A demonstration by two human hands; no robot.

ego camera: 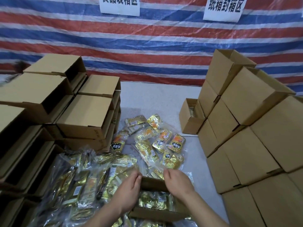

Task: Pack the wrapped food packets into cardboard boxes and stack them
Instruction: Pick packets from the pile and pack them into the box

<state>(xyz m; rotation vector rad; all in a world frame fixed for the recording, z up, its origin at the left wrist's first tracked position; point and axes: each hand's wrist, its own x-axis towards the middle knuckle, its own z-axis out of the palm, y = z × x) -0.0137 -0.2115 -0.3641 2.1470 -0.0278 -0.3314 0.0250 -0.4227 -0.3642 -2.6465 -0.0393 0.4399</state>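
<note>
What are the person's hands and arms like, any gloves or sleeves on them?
No gloves: both the left hand and the right hand are bare. The forearms are bare too, with no sleeves in view. No rings, watch or wristbands can be seen.

Both paper signs [119, 4] cut by top edge, characters partly lost; left box stack [24, 145] and right box stack [262, 153] run off frame; open box [157, 213] largely hidden by left hand [129, 189] and right hand [178, 181]; packet [176, 143] print too small to read.
</note>
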